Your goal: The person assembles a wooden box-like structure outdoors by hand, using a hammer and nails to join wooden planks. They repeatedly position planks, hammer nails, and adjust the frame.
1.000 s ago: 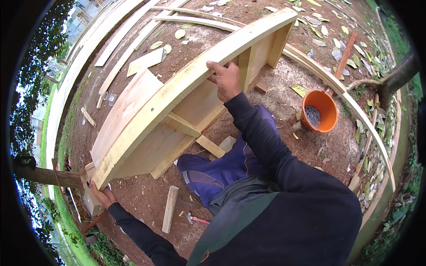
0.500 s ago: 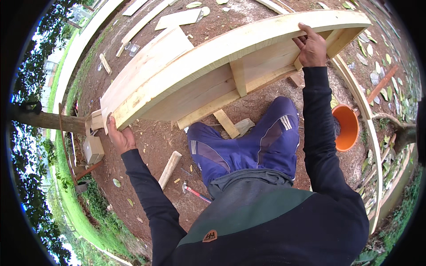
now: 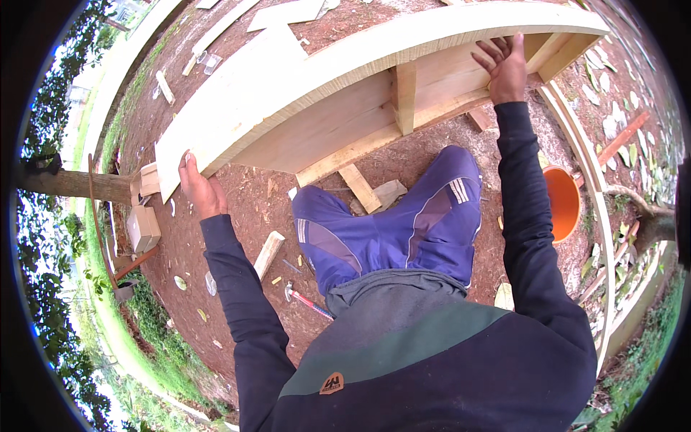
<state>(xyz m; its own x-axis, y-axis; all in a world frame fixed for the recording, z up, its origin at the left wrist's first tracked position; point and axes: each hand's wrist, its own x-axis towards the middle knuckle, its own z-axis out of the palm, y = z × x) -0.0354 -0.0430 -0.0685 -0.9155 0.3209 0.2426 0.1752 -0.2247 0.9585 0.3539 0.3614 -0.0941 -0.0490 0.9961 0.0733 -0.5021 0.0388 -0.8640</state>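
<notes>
A large wooden frame (image 3: 403, 47) with a plywood panel (image 3: 324, 122) and a short crosspiece (image 3: 405, 101) stands tilted on edge beyond my knees. At its left end, my left hand (image 3: 204, 191) grips the corner, fingertips over the upper rail. Toward the right end, my right hand (image 3: 508, 72) is open, its fingers spread against the inner side below the upper rail. A short wood piece (image 3: 360, 189) lies on the ground between my knees, under the frame's lower rail. Part of the panel's outer side is hidden.
A hammer (image 3: 309, 299) and a wood offcut (image 3: 270, 255) lie on the soil left of my legs. To the right stand an orange bucket (image 3: 565, 205) and long curved-looking timber strips (image 3: 601, 237). A cardboard box (image 3: 142, 229) sits by the tree trunk (image 3: 75, 186) at left.
The frame has tipped slightly, its upper rail shifting away and upward in view. My right hand has loosened from the upper rail and spread its fingers; my left hand stays at the corner.
</notes>
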